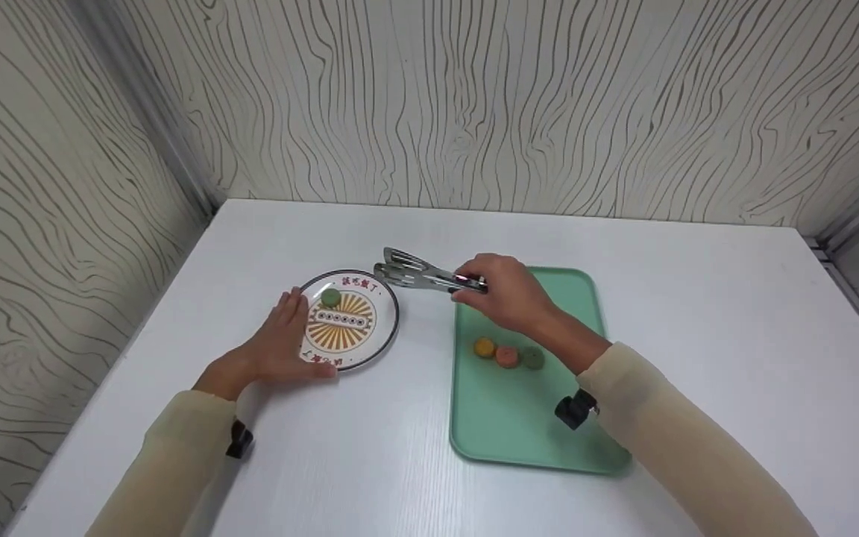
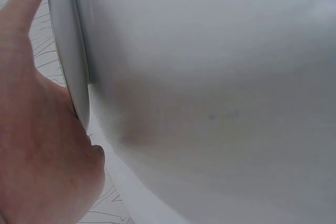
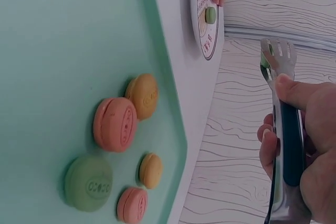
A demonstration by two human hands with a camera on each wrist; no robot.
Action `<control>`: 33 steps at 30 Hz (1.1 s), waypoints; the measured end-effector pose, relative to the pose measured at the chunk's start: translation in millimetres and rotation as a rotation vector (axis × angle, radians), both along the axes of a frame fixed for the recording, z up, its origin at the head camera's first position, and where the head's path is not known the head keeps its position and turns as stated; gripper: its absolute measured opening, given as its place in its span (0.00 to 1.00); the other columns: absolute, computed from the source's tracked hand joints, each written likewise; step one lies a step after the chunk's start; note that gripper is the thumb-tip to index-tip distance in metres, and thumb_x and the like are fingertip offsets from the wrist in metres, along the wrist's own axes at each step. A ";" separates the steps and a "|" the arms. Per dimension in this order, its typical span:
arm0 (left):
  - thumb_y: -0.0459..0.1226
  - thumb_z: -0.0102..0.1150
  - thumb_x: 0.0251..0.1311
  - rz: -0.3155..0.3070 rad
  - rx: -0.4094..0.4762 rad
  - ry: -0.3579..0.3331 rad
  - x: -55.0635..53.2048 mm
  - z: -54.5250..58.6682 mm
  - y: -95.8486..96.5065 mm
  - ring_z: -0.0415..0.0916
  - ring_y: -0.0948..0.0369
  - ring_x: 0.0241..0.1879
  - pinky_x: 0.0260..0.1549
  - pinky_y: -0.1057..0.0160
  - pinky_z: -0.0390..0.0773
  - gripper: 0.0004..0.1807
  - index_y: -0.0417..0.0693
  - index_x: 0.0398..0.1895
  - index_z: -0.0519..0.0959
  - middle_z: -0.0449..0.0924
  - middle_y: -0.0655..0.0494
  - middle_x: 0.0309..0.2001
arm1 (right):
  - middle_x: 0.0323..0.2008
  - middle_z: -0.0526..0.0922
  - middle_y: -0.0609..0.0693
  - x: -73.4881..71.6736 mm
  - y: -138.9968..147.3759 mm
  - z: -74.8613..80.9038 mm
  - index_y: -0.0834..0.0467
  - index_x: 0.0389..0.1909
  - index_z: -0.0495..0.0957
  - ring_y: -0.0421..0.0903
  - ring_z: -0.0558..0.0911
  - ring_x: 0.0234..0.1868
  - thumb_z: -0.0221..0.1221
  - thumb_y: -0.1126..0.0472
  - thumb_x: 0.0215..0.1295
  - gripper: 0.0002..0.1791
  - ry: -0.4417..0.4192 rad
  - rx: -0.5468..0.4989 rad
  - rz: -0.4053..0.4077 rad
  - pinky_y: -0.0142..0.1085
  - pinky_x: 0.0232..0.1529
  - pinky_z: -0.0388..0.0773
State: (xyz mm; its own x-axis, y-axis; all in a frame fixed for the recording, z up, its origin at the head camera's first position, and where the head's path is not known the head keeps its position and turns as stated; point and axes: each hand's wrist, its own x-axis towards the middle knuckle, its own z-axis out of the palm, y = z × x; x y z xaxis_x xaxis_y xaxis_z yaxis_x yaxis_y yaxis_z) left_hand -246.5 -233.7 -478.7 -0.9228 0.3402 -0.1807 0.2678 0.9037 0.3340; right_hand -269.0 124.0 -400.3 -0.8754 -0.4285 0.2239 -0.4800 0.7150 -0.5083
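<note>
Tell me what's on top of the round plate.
One green macaron sits on the plate, near printed red characters and an orange sunburst. Whatever lies under the macaron is covered, and the left hand hides part of the plate's left side.

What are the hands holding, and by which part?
The right hand holds the tongs by the dark handle; the left hand rests against the plate rim.
</note>
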 end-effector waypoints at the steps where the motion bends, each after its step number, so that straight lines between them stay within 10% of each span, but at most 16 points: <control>1: 0.73 0.58 0.36 0.003 0.000 -0.003 0.0 0.1 0.0 0.23 0.44 0.71 0.68 0.47 0.39 0.74 0.30 0.71 0.35 0.26 0.37 0.73 | 0.32 0.79 0.40 -0.4 -2.3 -0.2 0.51 0.40 0.83 0.41 0.73 0.29 0.65 0.54 0.58 0.10 -0.002 0.000 -0.001 0.33 0.29 0.72; 33: 0.72 0.57 0.38 -0.023 -0.026 0.041 1.2 2.4 0.1 0.26 0.41 0.71 0.68 0.44 0.36 0.73 0.27 0.70 0.37 0.29 0.33 0.72 | 0.31 0.80 0.42 -14.0 -64.6 -27.7 0.53 0.38 0.84 0.41 0.74 0.32 0.65 0.55 0.58 0.09 -0.114 0.138 -0.022 0.34 0.35 0.74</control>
State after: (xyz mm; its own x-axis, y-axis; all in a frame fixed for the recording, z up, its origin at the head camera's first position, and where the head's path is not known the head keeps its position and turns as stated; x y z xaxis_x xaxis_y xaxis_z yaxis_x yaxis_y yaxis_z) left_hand -245.3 -233.5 -476.3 -0.9216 0.3572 -0.1519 0.3017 0.9055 0.2985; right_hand -283.0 59.4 -428.0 -0.9010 -0.4291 0.0630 -0.4087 0.7914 -0.4546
